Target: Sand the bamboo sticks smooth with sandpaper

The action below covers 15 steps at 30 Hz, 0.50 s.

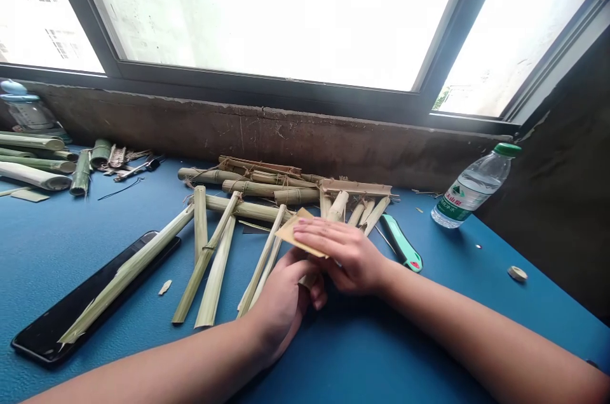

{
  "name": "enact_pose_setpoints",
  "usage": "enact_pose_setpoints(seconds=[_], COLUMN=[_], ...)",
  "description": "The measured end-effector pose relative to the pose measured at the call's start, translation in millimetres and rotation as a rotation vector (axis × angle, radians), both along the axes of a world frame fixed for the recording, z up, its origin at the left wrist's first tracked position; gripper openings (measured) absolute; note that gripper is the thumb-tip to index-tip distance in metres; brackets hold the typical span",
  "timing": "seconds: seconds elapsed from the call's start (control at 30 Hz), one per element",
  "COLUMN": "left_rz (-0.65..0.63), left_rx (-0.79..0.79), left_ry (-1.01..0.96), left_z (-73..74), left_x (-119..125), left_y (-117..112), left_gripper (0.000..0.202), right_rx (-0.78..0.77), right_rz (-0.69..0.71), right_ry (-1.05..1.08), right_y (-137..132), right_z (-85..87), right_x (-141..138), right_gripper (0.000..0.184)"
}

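- Head view: the right hand (350,255) presses a folded tan sheet (293,232) under flattened fingers, just above the left hand (286,283).
- The left hand is curled closed, apparently around a pale bamboo piece (306,279), mostly hidden by the fingers.
- Beyond the grip, corded bamboo lengths (252,188) look already joined; left of it, split strips (216,270) seem not yet fastened, so the work appears partway along.
- Right of the grip, past a utility knife (401,242), a bottle (471,188) has a green-and-white label; red characters seem to end 山泉, smaller print unclear.
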State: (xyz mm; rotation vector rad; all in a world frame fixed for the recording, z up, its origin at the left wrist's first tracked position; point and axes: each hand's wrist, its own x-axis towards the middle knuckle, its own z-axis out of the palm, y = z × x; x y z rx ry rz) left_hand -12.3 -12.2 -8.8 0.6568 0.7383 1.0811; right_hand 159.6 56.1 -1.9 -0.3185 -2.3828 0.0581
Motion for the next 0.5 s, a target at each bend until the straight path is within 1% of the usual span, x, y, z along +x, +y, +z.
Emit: enact_pose_setpoints(seconds=[0.07, 0.1, 0.2, 0.23, 0.37, 0.43, 0.5], left_rz=[-0.025, -0.052, -0.141, -0.151, -0.089, -0.088, -0.11], left_rx=[-0.021, -0.028, 0.005, 0.029, 0.081, 0.078, 0.072], left_ry=[-0.008, -0.005, 0.021, 0.023, -0.01, -0.015, -0.01], left_z=[1.8, 2.9, 4.9, 5.1, 4.9, 5.1, 5.6], left_x=[0.2, 0.0, -0.8, -1.1, -3.4, -5.2, -6.9], left_y=[0.6, 0.9, 0.4, -0.2, -3.8, -5.2, -5.8], left_gripper=[0.024, 0.026, 0.014, 0.014, 0.023, 0.031, 0.038], right_rx=[0.018, 0.024, 0.063, 0.087, 0.152, 0.15, 0.138], right_rz=[-0.077, -0.117, -0.186, -0.197, -0.241, -0.251, -0.236], right_ry=[0.069, 0.106, 0.177, 0.19, 0.219, 0.191, 0.116], right_y=[3.1, 4.8, 8.4, 8.6, 8.0, 8.4, 9.2], right_z=[2.4, 4.2, 10.7, 12.6, 14.6, 11.8, 7.7], right_x=[5.0, 8.0, 14.9, 16.1, 16.5, 15.7, 14.3], right_gripper=[0.055, 0.055, 0.06, 0.061, 0.064, 0.065, 0.066])
